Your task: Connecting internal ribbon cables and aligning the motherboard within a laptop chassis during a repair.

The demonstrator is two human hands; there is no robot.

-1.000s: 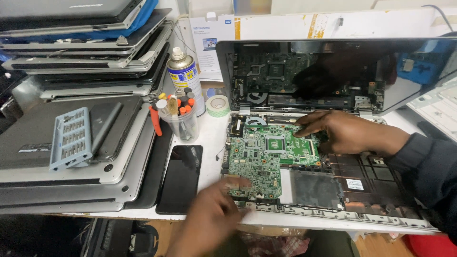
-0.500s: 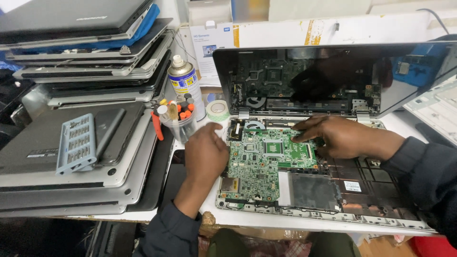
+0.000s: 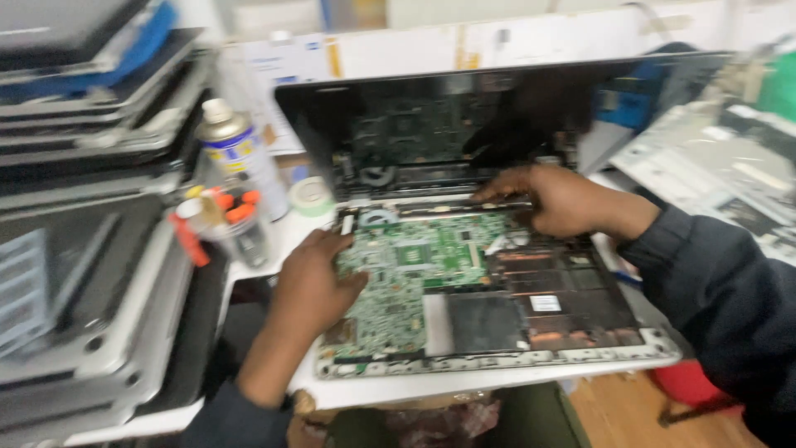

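An opened laptop base [image 3: 580, 348] lies on the white table with a green motherboard [image 3: 414, 274] sitting in its left half. My left hand [image 3: 311, 278] rests on the board's left edge, fingers curled over it. My right hand [image 3: 555, 199] presses on the board's upper right corner, near the hinge. The laptop's dark screen [image 3: 439, 124] stands upright behind. The picture is blurred, so I cannot tell whether either hand grips the board or only touches it.
A spray can [image 3: 236, 153] and a cup of orange-handled tools [image 3: 220, 220] stand left of the laptop, with a tape roll [image 3: 313, 195] beside them. Stacked laptops [image 3: 83, 249] fill the left side. More parts lie at the right [image 3: 730, 182].
My left hand came up from the front edge of the table and settled on the board's left edge. The right hand stayed at the upper right corner. The view has moved closer.
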